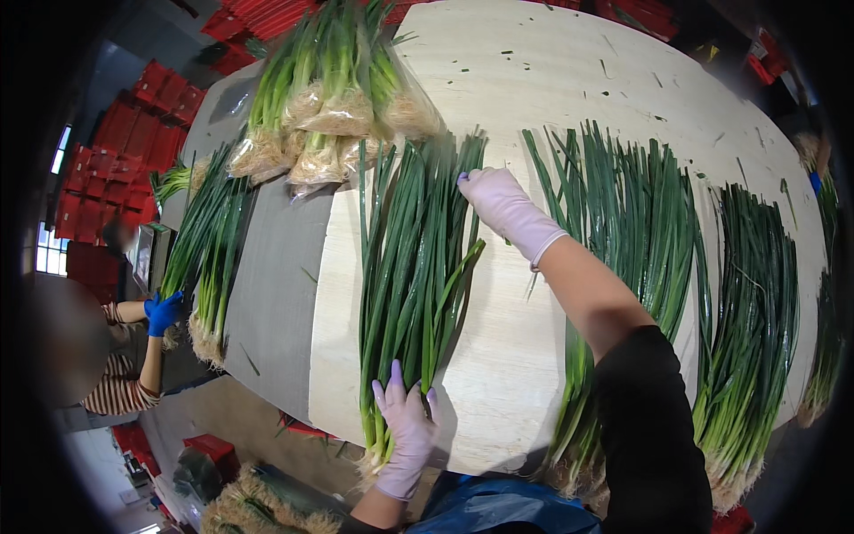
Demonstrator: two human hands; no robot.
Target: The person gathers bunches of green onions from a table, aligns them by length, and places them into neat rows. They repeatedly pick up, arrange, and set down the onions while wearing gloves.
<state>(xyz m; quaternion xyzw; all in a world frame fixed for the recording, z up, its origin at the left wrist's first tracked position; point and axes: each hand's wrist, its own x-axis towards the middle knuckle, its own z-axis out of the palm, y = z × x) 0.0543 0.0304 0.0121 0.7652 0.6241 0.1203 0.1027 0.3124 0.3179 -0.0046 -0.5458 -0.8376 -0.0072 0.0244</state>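
A bunch of long green leafy stalks with pale roots, like green garlic or leeks (pixel 413 253), lies on the pale wooden table (pixel 507 374). Low on its stems rests my left hand (pixel 407 427), in a white glove with purple fingertips, fingers spread; whether it grips any stalk is not clear. My right hand (pixel 500 203), gloved alike, is at the leaf tips on the bunch's right side, fingers bent together; what they pinch is hidden. Right of my right hand lies a wider bunch (pixel 634 227), partly under my forearm, and beyond it another bunch (pixel 754 280).
Bagged bunches (pixel 340 100) are piled at the table's upper left. Further left, a person in a striped sleeve and blue gloves (pixel 162 312) handles stalks beside a scale (pixel 150 257). Red crates (pixel 113 167) are stacked behind. More rooted bunches (pixel 260 504) lie low at the left.
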